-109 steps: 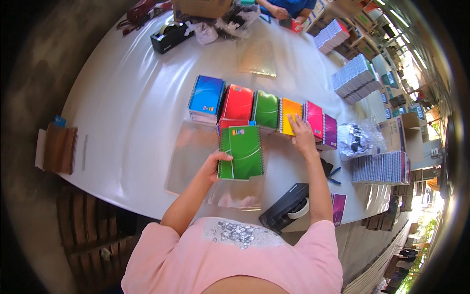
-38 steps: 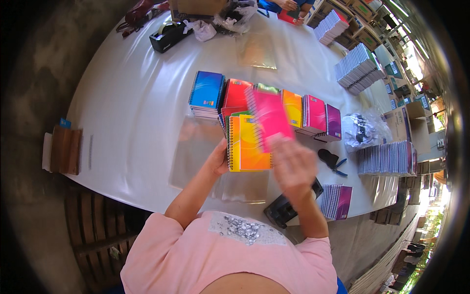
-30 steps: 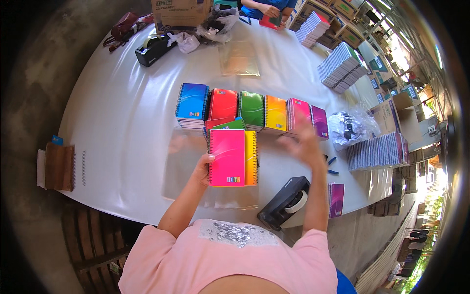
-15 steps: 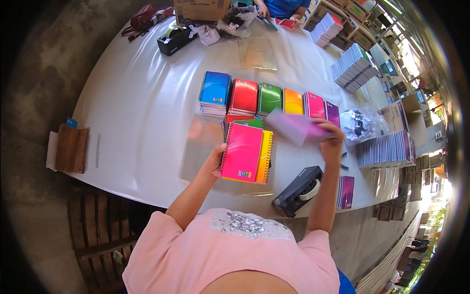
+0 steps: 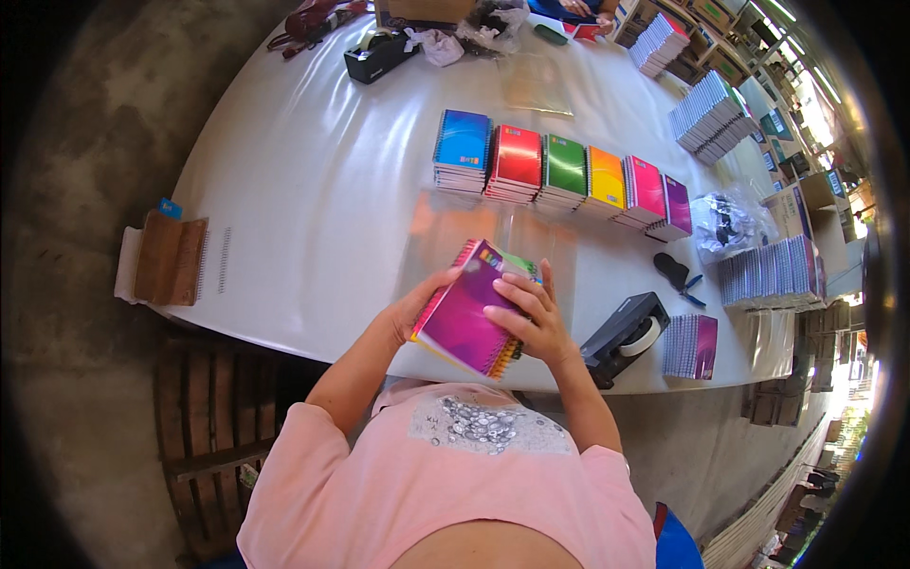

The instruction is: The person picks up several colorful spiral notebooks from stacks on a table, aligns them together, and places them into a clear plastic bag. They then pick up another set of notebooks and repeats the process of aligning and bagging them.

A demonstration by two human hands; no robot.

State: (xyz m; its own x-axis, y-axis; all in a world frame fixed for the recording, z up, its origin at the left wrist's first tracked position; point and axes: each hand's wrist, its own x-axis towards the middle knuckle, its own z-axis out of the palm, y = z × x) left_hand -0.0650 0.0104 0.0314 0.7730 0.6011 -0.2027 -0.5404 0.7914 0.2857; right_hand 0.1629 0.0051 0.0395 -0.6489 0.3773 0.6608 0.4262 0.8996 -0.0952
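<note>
Both my hands hold a small bundle of spiral notebooks close to my body. On top lies a purple notebook [image 5: 463,321], with pink, yellow and green ones showing at its edges. My left hand [image 5: 423,303] grips the bundle's left side. Across the purple cover and right edge, the fingers of my right hand [image 5: 533,318] are pressed. Clear plastic bags [image 5: 427,232] lie flat under and behind the bundle. Beyond them stands a row of notebook stacks: blue [image 5: 463,140], red [image 5: 517,156], green [image 5: 564,166], yellow [image 5: 606,178], pink [image 5: 644,188] and purple [image 5: 676,204].
Right of my hands sit a black tape dispenser [image 5: 626,337], pliers [image 5: 692,292] and a short notebook stack [image 5: 692,346]. Taller stacks [image 5: 773,275] line the right side. Another dispenser [image 5: 379,59] stands far left. Brown cardboard [image 5: 171,261] rests at the left edge. A co-worker's hand [image 5: 576,8] shows beyond.
My right hand has brought the purple notebook from the row onto the bundle in my left hand. The bundle is now tilted and held by both hands. The view has shifted.
</note>
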